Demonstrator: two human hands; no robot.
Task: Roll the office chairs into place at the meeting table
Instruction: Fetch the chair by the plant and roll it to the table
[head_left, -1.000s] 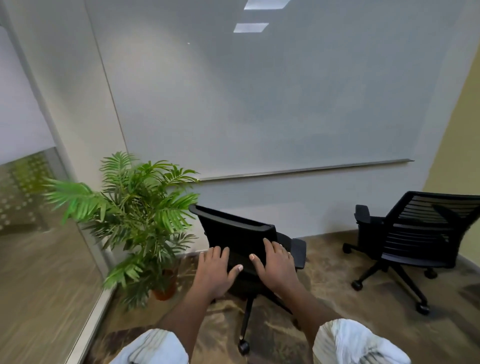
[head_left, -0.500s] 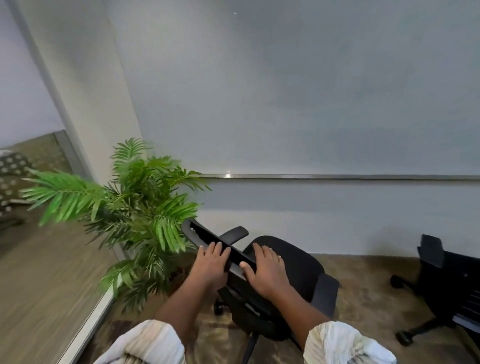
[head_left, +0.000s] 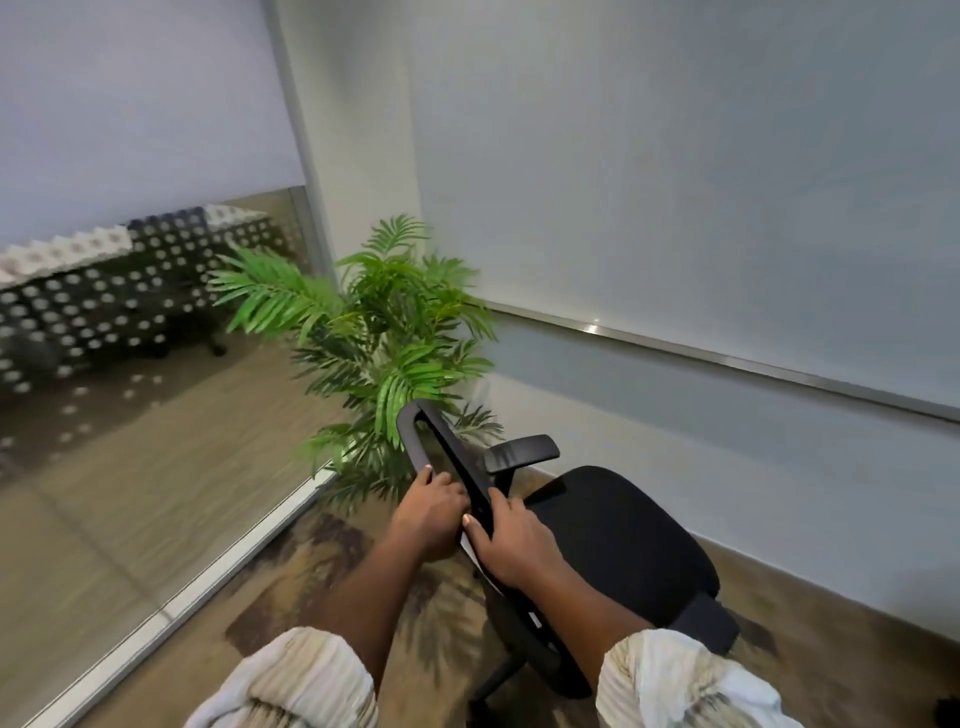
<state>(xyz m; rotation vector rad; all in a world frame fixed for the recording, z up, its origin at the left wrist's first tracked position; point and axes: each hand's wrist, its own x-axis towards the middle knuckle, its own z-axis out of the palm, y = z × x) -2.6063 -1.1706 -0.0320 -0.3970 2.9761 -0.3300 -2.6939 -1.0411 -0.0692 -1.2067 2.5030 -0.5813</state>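
Patterned carpet (head_left: 311, 561) meets a grey wall; beside the potted palm (head_left: 384, 343) stands the office chair (head_left: 613, 540), seat facing the wall, backrest top edge running away from the palm. Left hand (head_left: 428, 517) and right hand (head_left: 511, 543) each hold a closed grip on that edge.

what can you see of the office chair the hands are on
The black office chair is seen from behind and above: a thin curved plastic backrest rim, a padded fabric seat, two armrests and part of its base. It stands on patterned carpet beside a potted palm. The left hand and right hand grip the backrest top.
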